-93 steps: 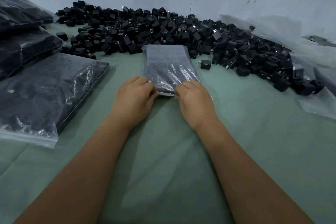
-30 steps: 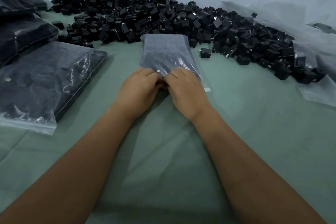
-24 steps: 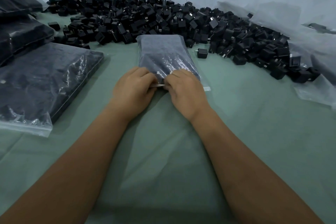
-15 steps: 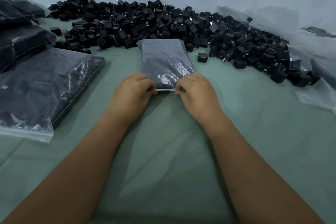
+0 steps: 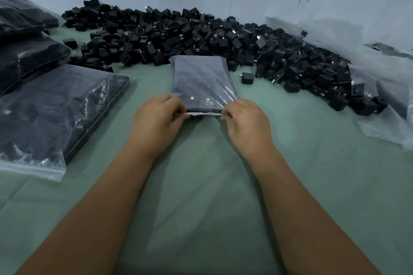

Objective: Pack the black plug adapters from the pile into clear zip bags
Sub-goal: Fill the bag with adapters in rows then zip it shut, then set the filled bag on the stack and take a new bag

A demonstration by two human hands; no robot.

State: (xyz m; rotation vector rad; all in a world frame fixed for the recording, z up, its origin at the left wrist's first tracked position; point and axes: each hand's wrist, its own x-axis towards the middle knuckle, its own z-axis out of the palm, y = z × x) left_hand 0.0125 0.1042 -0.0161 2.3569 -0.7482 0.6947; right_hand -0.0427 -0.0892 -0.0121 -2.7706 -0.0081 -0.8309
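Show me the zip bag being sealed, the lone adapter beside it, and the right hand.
zip bag [image 5: 201, 82], head view, top face.
lone adapter [image 5: 247, 78], head view, black body.
right hand [image 5: 247, 123], head view, back of hand.

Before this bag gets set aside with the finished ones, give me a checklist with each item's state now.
1. Left hand pinches the zip strip: ok.
2. Right hand pinches its other end: ok.
3. Bag filled and flat on the cloth: ok.
4. Zip sealed along its whole length: cannot tell.
5. No adapter caught in the zip: cannot tell.
6. Loose adapter clear of the bag: ok.
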